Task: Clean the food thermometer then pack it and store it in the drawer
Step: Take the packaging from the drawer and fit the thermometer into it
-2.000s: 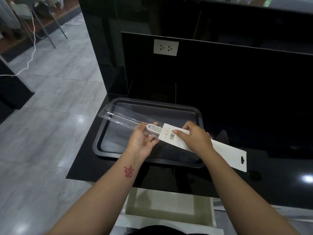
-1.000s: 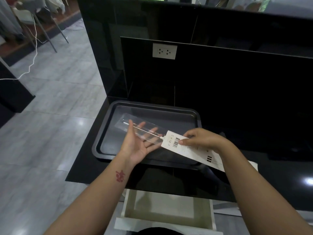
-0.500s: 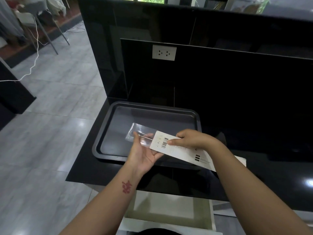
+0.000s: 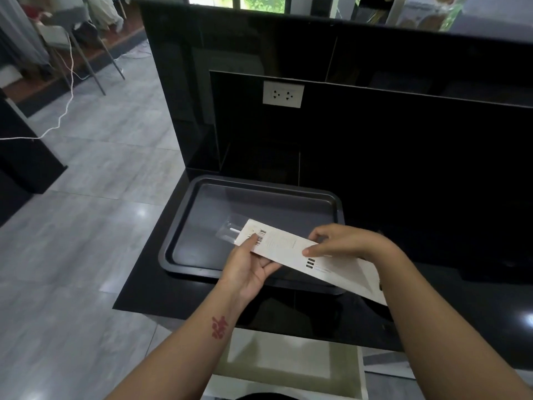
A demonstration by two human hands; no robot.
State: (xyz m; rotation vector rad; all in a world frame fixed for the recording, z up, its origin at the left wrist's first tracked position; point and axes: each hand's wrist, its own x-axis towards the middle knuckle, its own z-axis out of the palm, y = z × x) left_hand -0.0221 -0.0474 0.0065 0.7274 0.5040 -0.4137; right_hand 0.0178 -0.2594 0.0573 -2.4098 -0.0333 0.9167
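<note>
Both hands hold the pack above the tray [image 4: 340, 207]: my left hand [image 4: 250, 268] grips the white sleeve [image 4: 291, 246] from beneath, my right hand [image 4: 343, 243] pinches its top. Thermometer's clear blister [image 4: 230, 230] barely protrudes; light, slippery, flexes easily, so I hold the card edges.

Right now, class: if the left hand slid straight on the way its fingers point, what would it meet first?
Probably the baking tray's floor or far rim; the left hand points up-left over it, depth unclear.
</note>
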